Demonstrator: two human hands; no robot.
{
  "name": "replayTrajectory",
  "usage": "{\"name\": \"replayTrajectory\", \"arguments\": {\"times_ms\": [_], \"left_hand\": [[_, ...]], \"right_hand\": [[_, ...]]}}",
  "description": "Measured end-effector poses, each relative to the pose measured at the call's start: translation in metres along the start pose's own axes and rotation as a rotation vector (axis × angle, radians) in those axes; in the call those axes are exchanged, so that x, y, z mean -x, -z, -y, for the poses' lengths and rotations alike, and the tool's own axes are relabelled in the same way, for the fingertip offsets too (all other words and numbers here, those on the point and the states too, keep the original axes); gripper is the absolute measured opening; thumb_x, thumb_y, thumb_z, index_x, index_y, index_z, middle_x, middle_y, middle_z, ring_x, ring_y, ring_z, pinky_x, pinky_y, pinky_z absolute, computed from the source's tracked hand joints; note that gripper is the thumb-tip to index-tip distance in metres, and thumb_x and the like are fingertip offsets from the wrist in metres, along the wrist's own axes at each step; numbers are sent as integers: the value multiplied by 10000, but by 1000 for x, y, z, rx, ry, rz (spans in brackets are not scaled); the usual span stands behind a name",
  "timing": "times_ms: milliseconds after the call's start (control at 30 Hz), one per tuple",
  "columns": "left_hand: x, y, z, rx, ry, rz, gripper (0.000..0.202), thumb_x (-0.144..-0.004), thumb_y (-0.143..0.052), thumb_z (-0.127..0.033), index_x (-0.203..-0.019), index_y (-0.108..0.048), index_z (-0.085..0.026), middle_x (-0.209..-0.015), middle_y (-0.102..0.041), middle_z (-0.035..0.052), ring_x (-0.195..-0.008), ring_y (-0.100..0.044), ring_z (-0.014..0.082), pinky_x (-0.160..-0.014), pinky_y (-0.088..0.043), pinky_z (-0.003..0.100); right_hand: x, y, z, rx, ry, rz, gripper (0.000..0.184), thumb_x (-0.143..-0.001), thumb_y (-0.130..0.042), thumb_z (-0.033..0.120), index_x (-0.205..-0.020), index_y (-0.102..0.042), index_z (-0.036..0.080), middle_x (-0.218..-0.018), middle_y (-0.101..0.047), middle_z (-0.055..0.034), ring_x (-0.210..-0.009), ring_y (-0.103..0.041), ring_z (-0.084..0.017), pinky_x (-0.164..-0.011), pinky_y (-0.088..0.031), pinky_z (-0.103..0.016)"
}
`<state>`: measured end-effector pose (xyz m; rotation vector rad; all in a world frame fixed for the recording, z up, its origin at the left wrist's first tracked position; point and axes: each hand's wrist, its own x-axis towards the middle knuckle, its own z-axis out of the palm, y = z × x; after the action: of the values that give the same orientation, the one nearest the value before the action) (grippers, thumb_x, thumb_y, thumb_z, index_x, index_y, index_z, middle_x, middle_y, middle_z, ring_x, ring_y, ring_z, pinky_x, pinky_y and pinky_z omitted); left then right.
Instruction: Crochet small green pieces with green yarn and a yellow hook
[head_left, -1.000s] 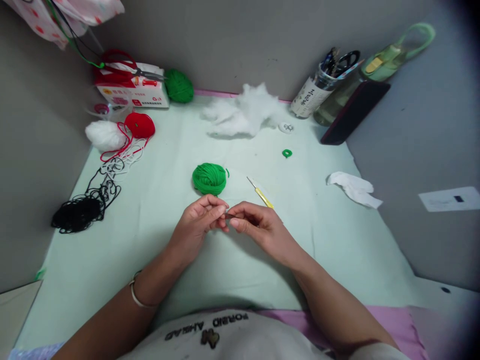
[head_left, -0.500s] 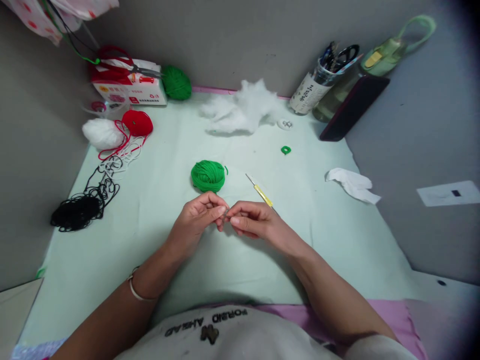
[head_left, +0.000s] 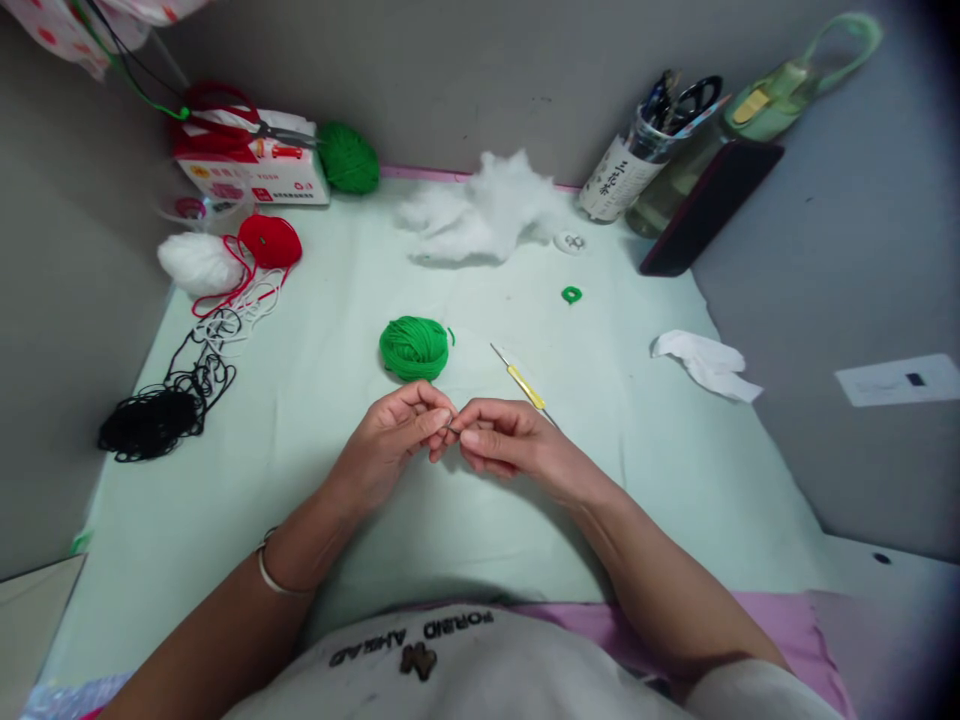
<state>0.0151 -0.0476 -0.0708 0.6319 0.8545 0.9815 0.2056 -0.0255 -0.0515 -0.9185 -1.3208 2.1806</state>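
Close together over the middle of the cloth, my left hand and my right hand meet at the fingertips. Both are pinched on a tiny, thin, dark strand; the fingers cover most of it, and its kind is unclear. Just beyond my left fingers lies a ball of green yarn, its loose end to the right. A crochet hook with a yellow grip rests on the cloth behind my right hand. Farther back is a small green crocheted ring.
White stuffing lies at the back. To the left are black yarn, white yarn, red yarn and a box with scissors on top. A pen holder, phone, bottle and tissue stand or lie right.
The thin strand between my fingertips has turned from more upright to more level. My hands stay pinched together in nearly the same place. The whole view has shifted slightly.
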Motion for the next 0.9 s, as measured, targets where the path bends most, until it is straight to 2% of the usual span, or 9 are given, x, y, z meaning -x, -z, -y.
{"name": "replayTrajectory", "arguments": {"times_ms": [567, 900], "left_hand": [[2, -2, -1, 0, 6, -25, 207, -801, -789, -322, -791, -662, -158, -597, -600, -25, -537, -487, 84, -529, -398, 204], [2, -2, -1, -33, 11, -18, 221, -794, -797, -333, -789, -658, -162, -559, -562, -36, -548, -528, 100, -534, -414, 210]], "right_hand": [[1, -3, 1, -2, -18, -22, 240, -928, -668, 397, -944, -672, 158, -638, -518, 50, -507, -328, -60, -472, -197, -238], [0, 0, 1, -87, -78, 25, 222, -937, -649, 368, -925, -652, 147, -610, -531, 58, -433, -304, -32, -440, -177, -217]]}}
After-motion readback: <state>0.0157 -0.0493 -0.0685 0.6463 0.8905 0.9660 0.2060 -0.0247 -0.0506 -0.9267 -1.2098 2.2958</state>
